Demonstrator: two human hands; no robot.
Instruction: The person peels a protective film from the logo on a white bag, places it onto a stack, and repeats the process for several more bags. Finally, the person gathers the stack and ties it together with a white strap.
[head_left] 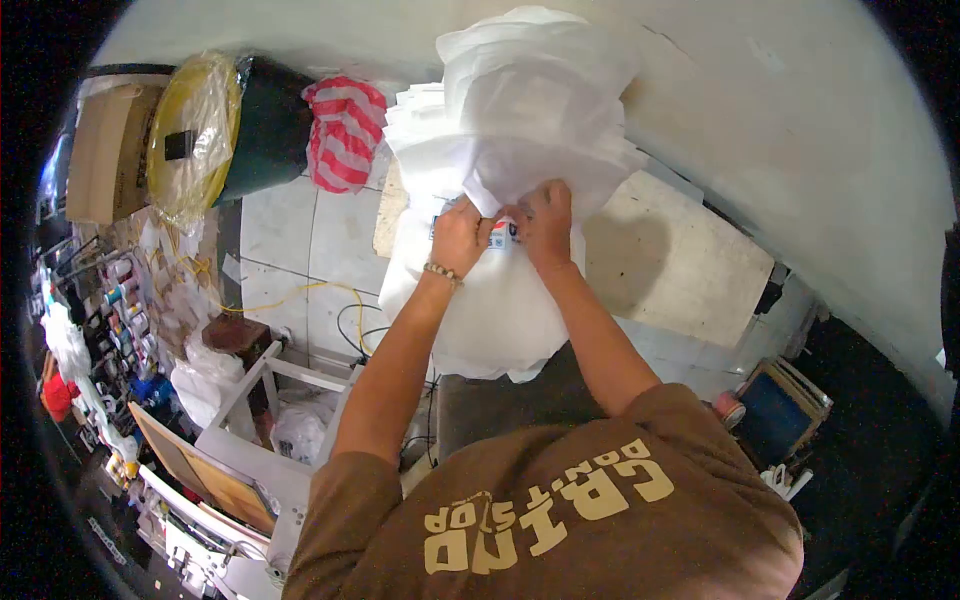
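A thick pile of thin white sheets [530, 90], paper or cloth, spreads over the board in front of me. The front sheet [500, 320] hangs toward my lap and bears a small blue and red design [500, 236]. My left hand [460, 236], with a beaded bracelet at its wrist, is closed on the white material at the left of the design. At the right of it, my right hand [544, 222] has its fingers bent and pinched on the same material. A folded white edge [482, 195] stands up between the hands. The fingertips are partly hidden.
A pale board [680, 255] lies under the pile. To the left are a red-striped bag [345, 130], a dark bin with yellow rim [265, 125], a cardboard box [110, 150] and a white metal frame [260, 400]. Thread spools [120, 300] crowd the far left; framed panels [780, 405] stand right.
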